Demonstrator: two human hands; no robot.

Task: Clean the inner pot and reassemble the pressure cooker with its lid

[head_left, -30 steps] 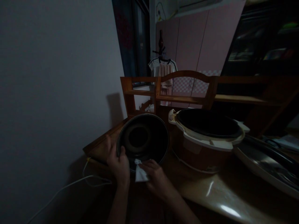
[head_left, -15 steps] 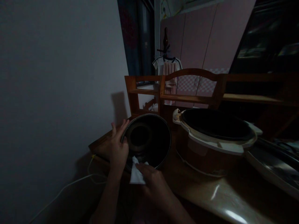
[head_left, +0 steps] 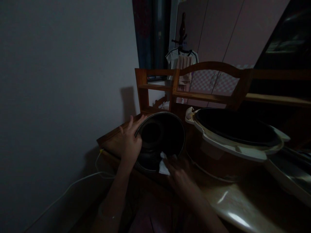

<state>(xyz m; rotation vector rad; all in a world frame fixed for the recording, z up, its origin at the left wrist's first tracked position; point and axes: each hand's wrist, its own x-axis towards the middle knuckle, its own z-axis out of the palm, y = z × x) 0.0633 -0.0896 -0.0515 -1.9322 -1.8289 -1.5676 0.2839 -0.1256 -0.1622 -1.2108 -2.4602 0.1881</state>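
A dark round inner pot (head_left: 159, 137) is tipped on its side on the wooden table, its mouth facing me. My left hand (head_left: 130, 140) lies flat against the pot's left rim, fingers stretched out. My right hand (head_left: 178, 171) is closed on a white cloth (head_left: 163, 165) and presses it against the pot's lower inside edge. The right hand is dim and slightly blurred.
A white-rimmed cooker body (head_left: 233, 142) stands just right of the pot, its open lid (head_left: 289, 174) lying further right. A wooden shelf rack (head_left: 206, 84) runs behind both. A white cable (head_left: 80, 181) trails off the table's left edge along the wall (head_left: 60, 81).
My left hand moved from gripping the pot's lower left rim up to lying flat on its upper left side. My right hand slid the cloth rightward along the lower rim. The view shifted.
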